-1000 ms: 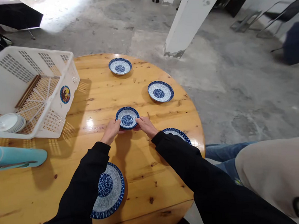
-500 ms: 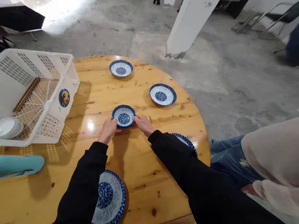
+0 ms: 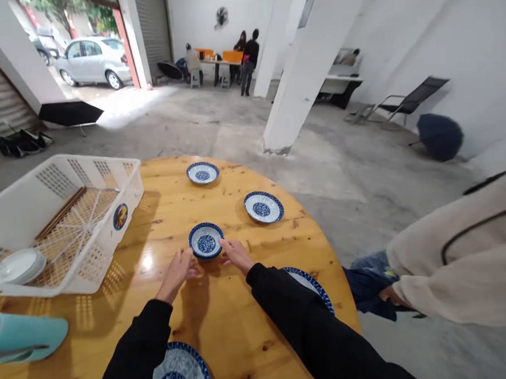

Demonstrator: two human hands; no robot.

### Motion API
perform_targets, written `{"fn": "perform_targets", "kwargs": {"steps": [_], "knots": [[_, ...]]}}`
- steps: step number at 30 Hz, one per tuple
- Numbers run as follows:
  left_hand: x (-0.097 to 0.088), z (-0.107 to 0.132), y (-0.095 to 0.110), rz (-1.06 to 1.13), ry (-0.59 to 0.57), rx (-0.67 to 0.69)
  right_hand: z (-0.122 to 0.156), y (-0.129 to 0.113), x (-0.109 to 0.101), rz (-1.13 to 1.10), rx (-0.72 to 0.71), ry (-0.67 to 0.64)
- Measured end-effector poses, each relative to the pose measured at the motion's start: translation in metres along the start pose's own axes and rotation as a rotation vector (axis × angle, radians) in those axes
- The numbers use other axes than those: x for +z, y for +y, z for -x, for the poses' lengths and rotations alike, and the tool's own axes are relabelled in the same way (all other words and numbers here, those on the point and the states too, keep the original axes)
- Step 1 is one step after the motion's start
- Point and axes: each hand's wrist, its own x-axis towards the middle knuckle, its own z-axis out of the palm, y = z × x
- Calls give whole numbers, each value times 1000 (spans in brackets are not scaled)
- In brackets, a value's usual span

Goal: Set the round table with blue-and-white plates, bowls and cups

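A small blue-and-white patterned bowl (image 3: 206, 241) rests on the round wooden table (image 3: 238, 305). To its left, my left hand (image 3: 178, 272) is open, fingers apart and close to the rim. On the other side my right hand (image 3: 236, 254) is also open, its thumb at the bowl's right edge. Matching plates surround the bowl: one at the far edge (image 3: 203, 173), another to the right (image 3: 263, 207). A third plate (image 3: 312, 286) is partly hidden by my right sleeve, and a large plate (image 3: 197, 364) lies partly under my left sleeve.
A white plastic basket (image 3: 124, 220) holding a stack of small white dishes (image 3: 20, 266) stands at the left. Before it lies a turquoise cylindrical thing (image 3: 30, 334). A person in a beige top (image 3: 463, 256) is close by on the right. Beyond the table stands a pillar (image 3: 298, 84).
My view has tilted up, bringing the far room and a car into sight. Both hands have loosened from the bowl, the left drawing slightly away.
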Motion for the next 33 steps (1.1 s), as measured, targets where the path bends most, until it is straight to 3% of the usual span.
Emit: {"fn": "perform_targets", "kwargs": {"steps": [5, 8, 11, 14, 18, 21, 23, 27, 33], "knots": [[-30, 40, -8, -132, -23, 20, 18, -10, -18, -40, 54, 77], [-52, 86, -16, -146, -67, 65, 44, -1, -33, -38, 60, 54], [-78, 143, -29, -126, -36, 81, 79, 22, -44, -86, 23, 16], [-106, 199, -50, -78, 91, 107, 120, 52, -50, -53, -6, 2], [-148, 251, -85, 8, 483, 143, 174, 87, -46, -16, 43, -26], [-187, 261, -104, -42, 800, 149, 211, 99, -29, -26, 75, -30], [-209, 255, -109, -123, 915, 170, 234, 99, -13, -40, 63, -20], [-232, 233, -104, -192, 980, 300, 264, 89, 15, -90, -8, -46], [-227, 223, -103, -123, 867, 292, 299, 102, 24, -122, 1, 29]]}}
